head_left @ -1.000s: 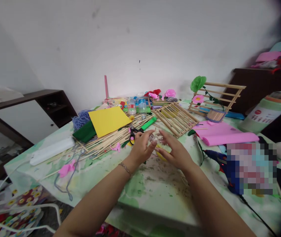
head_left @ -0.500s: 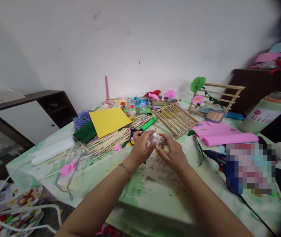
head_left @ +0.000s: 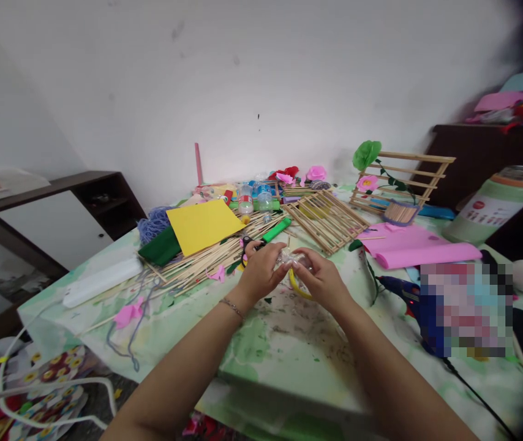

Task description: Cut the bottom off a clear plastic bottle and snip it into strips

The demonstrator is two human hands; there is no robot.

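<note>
My left hand [head_left: 264, 269] and my right hand [head_left: 319, 278] meet over the middle of the table, fingertips nearly touching. Between them they grip a crumpled piece of clear plastic [head_left: 293, 257]. A yellow ring-like item [head_left: 299, 289] shows under the fingers of my right hand; whether it is joined to the plastic cannot be made out. Black-handled scissors [head_left: 245, 247] lie just beyond my left hand. Past them are a green strip [head_left: 277, 229] and a pile of thin wooden sticks [head_left: 206, 266].
Yellow sheet [head_left: 204, 225], stick lattice [head_left: 328, 220] and plastic bottles [head_left: 264, 199] lie farther back. At the right are pink paper [head_left: 422, 248], a blue glue gun [head_left: 427, 315] with its cable, and a large flask [head_left: 495, 205]. A white power strip [head_left: 103, 283] sits at the left.
My fingers have shifted on the clear plastic, and the right hand has turned slightly inward. More of the yellow ring now shows below them. The view has moved a little.
</note>
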